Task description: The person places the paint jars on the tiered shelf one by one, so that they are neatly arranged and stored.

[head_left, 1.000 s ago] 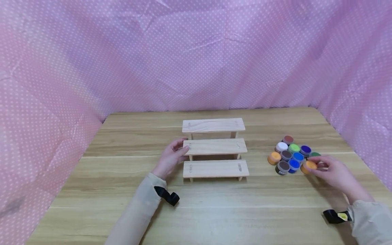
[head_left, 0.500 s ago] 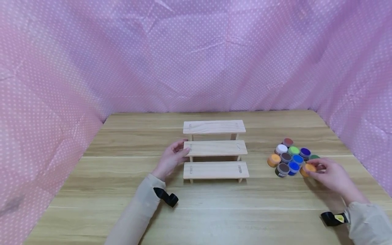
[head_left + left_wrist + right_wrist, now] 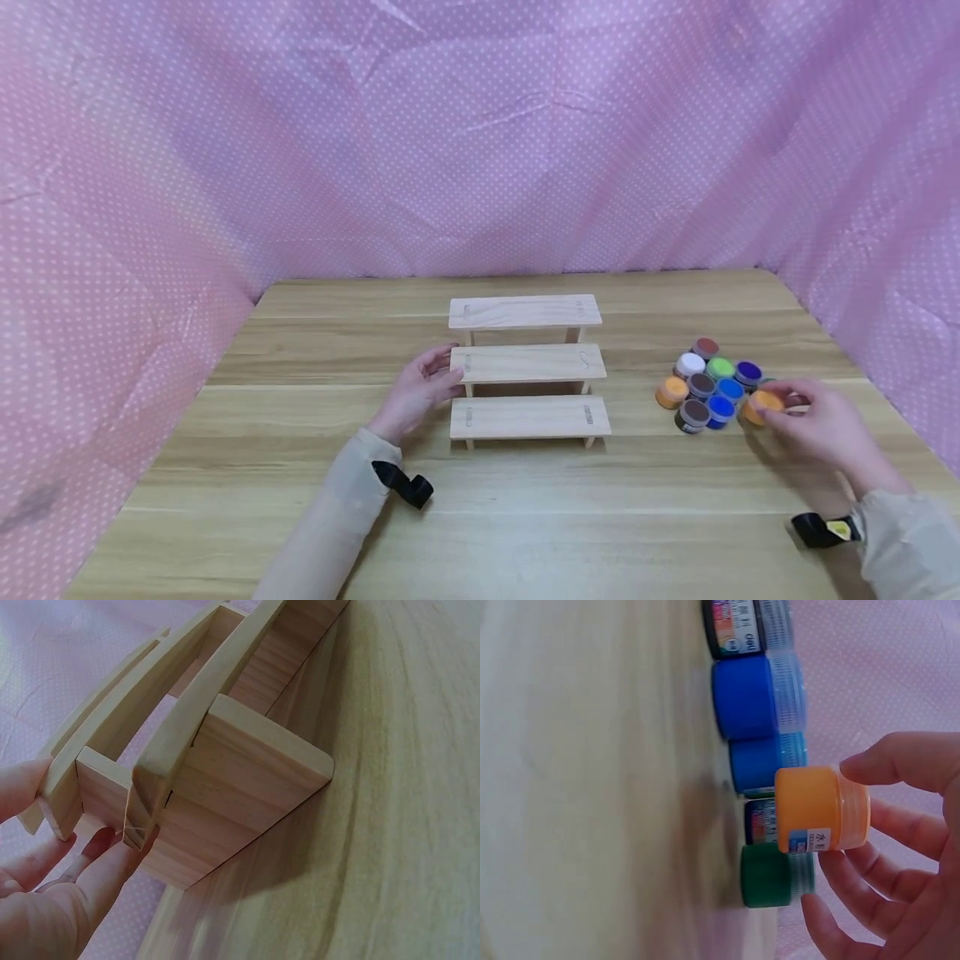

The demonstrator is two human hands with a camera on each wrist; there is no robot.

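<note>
A three-step wooden display shelf (image 3: pixel 527 364) stands on the table. My left hand (image 3: pixel 417 392) holds the left end of its middle board, thumb on top. In the left wrist view the fingers (image 3: pixel 97 881) reach below the board ends of the shelf (image 3: pixel 240 750). To the right, my right hand (image 3: pixel 825 421) pinches an orange paint jar (image 3: pixel 764 407) between thumb and fingers. The right wrist view has this jar (image 3: pixel 810 810) raised off the table, beside a green jar (image 3: pixel 765 875) and blue jars (image 3: pixel 744 696).
Several paint jars stand clustered left of my right hand: another orange one (image 3: pixel 672 391), a white one (image 3: pixel 690 365), a light green one (image 3: pixel 721 369) and a dark brown one (image 3: pixel 693 415) among them. A pink dotted cloth (image 3: pixel 480 150) hangs round the table (image 3: pixel 337 317).
The orange jar in my right hand has moved slightly up and right, off the table and away from the blue jar. My left hand stays at the shelf.
</note>
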